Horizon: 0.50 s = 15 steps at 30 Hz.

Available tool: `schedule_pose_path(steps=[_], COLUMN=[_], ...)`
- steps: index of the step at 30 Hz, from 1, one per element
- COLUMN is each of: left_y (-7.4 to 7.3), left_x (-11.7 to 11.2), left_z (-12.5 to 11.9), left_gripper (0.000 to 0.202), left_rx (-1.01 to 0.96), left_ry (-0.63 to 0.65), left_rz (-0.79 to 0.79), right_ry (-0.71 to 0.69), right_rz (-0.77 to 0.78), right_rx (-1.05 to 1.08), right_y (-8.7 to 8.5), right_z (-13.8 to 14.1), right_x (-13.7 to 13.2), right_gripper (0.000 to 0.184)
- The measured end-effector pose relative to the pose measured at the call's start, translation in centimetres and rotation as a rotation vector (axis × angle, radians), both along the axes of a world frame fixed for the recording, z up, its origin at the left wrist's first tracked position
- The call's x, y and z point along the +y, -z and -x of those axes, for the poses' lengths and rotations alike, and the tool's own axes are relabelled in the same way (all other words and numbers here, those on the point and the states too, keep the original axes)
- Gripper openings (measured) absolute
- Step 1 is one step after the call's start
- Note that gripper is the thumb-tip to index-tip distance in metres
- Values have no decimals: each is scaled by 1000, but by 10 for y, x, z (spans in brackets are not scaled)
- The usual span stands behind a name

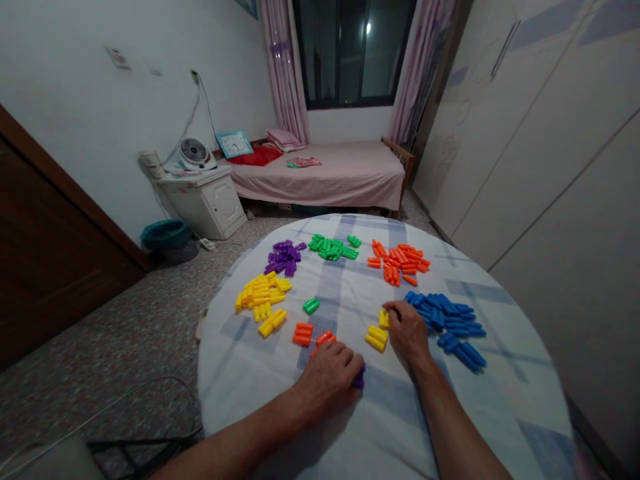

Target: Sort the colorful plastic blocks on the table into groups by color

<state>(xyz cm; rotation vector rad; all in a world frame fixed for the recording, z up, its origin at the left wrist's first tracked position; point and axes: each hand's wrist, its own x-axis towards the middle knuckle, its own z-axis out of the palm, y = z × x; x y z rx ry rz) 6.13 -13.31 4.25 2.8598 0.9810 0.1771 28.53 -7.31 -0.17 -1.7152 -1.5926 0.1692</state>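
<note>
My right hand [407, 330] is closed, its thumb and fingers pinching a short yellow plastic piece [383, 319] on the table. Just nearer to me lie more yellow pieces [376, 338], side by side. My left hand [331, 375] is curled low over the tabletop, and purple plastic pieces [359, 377] show at its thumb side; the palm hides the rest. Past its knuckles are orange pieces [325, 337], partly covered. A small orange group [303, 334] and a green pair [311, 306] lie to the left.
Around the round table with its checked cloth [390, 407] lie piles of yellow [261, 293], purple [285, 257], green [331, 248], orange [401, 260] and blue pieces [443, 313]. Beyond stand a bed [340, 167], a white cabinet [215, 200] with a fan, and a bin [167, 235].
</note>
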Motion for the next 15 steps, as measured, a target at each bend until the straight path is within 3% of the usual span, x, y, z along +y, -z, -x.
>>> schedule_pose_path(steps=[5,9,12,15], left_y=[6,1,-17,-38], left_x=[-1,6,31,79], left_z=[-2,6,27,57], left_gripper=[35,40,48,46], left_rx=[43,-55,-223,-314], left_ry=[129,132,-31,-293], left_rz=[-91,-100,-93,-130], right_ry=[18,14,10,11], right_rz=[-2,-7,-4,3], right_rx=[-2,10,13,13], right_y=[-1,-3,-3,-1], right_z=[1,3,2,1], right_x=[-1,-3,-3,-2], right_gripper=[27,27,28,28])
